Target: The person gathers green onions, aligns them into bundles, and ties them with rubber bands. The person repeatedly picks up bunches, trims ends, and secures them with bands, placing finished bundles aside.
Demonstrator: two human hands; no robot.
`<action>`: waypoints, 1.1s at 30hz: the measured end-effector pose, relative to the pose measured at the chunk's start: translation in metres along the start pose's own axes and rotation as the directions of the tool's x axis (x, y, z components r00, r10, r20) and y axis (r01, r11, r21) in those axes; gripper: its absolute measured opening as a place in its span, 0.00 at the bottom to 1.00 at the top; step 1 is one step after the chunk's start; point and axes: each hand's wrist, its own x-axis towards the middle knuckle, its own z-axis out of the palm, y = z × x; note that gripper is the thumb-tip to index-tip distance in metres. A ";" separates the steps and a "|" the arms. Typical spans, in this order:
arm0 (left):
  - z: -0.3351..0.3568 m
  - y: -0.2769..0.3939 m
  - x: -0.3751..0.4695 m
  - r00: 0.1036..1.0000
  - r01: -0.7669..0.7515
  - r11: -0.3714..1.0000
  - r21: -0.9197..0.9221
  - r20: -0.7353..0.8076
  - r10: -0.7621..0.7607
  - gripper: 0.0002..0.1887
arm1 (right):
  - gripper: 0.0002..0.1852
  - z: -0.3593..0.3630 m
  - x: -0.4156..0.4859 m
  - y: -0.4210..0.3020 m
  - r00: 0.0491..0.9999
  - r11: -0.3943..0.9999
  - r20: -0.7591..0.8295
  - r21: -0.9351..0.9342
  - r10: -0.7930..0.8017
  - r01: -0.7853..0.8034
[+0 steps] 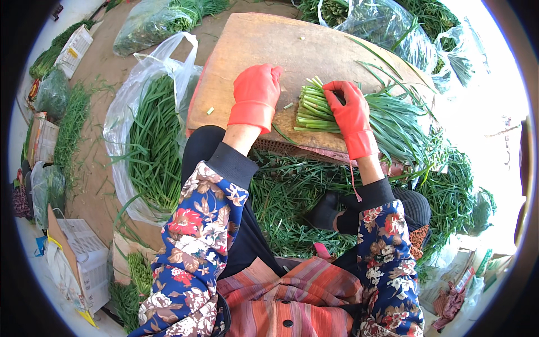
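Note:
A bunch of garlic chives (391,111) lies across a worn wooden board (269,46), its pale cut stalk ends pointing left. My right hand (348,111), in a red rubber glove, rests over the stalks near those ends. Its thumb and fingers are curled onto the bunch's far edge. To the left, my left hand (257,92), gloved the same way, is held in a loose fist above the board, apart from the bunch. Nothing sticks out of it; its palm side is hidden. Short cut stalk pieces (210,110) and a few loose leaves (374,52) lie on the board.
Beside the board on the left stands an open clear plastic bag (122,168) full of chives. Loose green leaves (290,202) cover the floor beneath it, around my legs. More filled bags (379,29) sit beyond its far right edge. White plastic crates (86,244) stand further left.

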 end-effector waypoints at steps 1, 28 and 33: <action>-0.002 -0.001 0.002 0.999 -0.046 0.998 0.032 -0.007 0.046 0.10 | 0.07 -0.003 -0.001 0.000 1.000 1.000 0.017 0.023 0.003 -0.004; 0.002 0.034 -0.060 0.916 -0.400 0.865 -0.305 -0.170 0.363 0.26 | 0.58 -0.075 -0.045 0.035 0.956 0.800 0.292 -0.566 -0.034 0.202; 0.013 0.047 -0.041 0.813 -0.581 0.770 -0.264 -0.239 0.531 0.07 | 0.56 -0.071 -0.062 0.031 0.977 0.819 0.208 -0.554 -0.036 0.149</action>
